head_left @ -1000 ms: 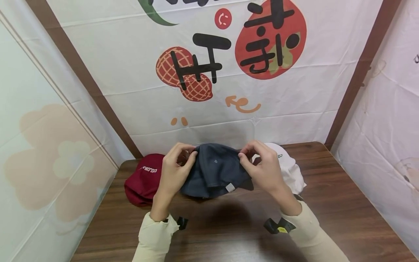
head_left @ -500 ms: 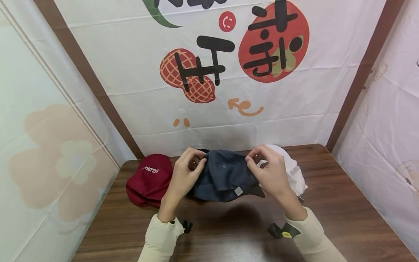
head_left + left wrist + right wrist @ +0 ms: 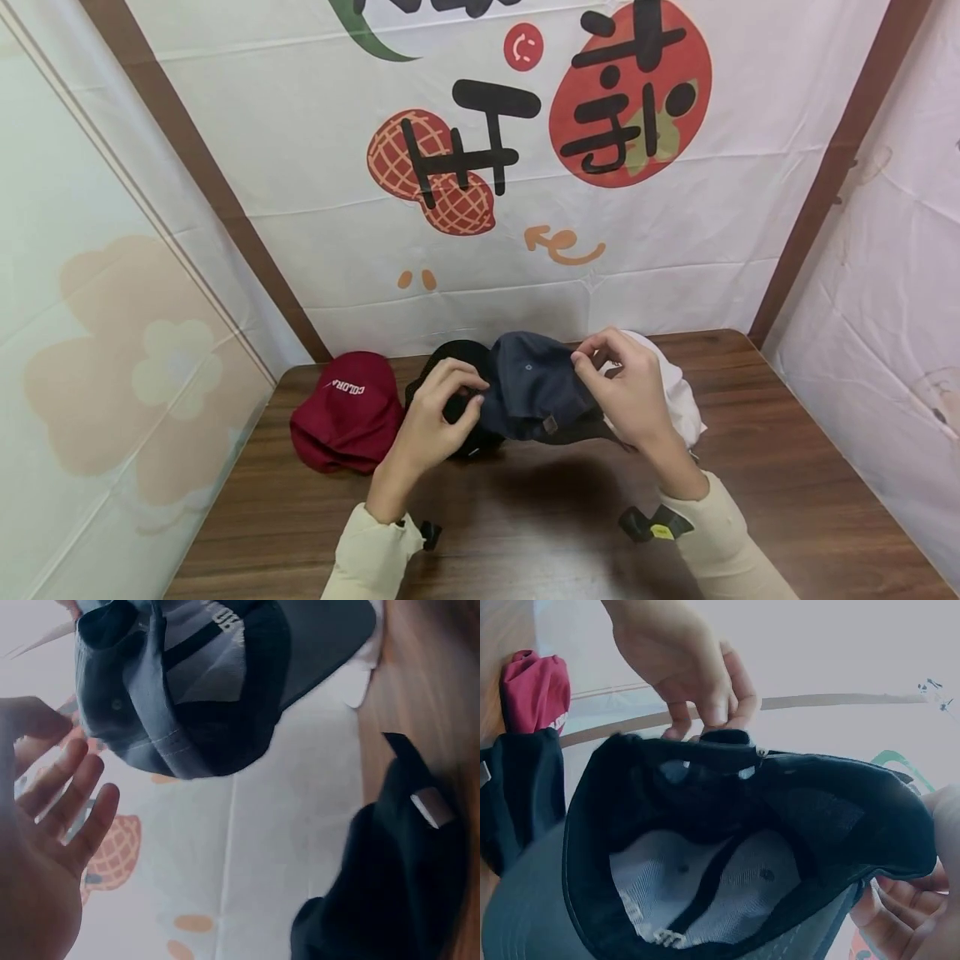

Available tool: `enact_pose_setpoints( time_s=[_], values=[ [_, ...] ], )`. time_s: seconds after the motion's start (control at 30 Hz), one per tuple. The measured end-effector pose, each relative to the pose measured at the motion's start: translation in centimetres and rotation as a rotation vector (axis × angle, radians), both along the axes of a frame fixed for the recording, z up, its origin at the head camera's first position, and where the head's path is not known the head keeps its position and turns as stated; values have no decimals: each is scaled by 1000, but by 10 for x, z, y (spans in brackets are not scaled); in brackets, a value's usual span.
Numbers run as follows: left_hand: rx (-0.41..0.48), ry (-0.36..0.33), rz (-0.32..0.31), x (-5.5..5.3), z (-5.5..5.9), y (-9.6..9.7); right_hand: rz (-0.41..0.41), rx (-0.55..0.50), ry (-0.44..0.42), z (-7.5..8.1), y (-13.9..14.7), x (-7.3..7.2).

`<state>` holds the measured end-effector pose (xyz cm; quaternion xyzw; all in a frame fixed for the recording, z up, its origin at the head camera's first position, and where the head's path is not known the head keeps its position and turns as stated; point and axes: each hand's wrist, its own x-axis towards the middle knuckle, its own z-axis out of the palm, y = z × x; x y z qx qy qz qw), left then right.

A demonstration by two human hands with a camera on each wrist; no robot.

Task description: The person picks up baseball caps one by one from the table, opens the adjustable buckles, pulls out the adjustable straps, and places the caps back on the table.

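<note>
A navy baseball cap (image 3: 534,383) hangs in the air above the table, its brim pointing down and to the right in the head view. My right hand (image 3: 628,387) pinches its edge between thumb and fingers. Beside the cap's left side is my left hand (image 3: 431,421), fingers loosely bent and holding nothing. In the left wrist view those fingers (image 3: 79,784) stand a little apart from the cap. The right wrist view looks into the cap's opening, with its pale lining (image 3: 705,881) and back strap (image 3: 727,754) visible.
On the wooden table (image 3: 525,517), a black cap (image 3: 450,354) lies partly behind my left hand. A dark red cap (image 3: 348,408) with white lettering sits at the left, a white cap (image 3: 675,392) behind my right hand. A printed cloth wall (image 3: 315,233) borders the back.
My left hand has let go of the navy cap and moved slightly down from it. The cap stays in my right hand, shifted a little right, and more of the black cap shows.
</note>
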<state>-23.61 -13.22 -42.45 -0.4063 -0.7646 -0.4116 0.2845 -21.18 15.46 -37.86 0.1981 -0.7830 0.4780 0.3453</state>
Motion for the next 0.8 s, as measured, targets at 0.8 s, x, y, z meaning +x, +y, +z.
enact_pose_setpoints(
  time_s=[0.8],
  values=[
    [-222, 175, 124, 4, -23, 23, -67, -91, -95, 4, 3, 8]
  ],
)
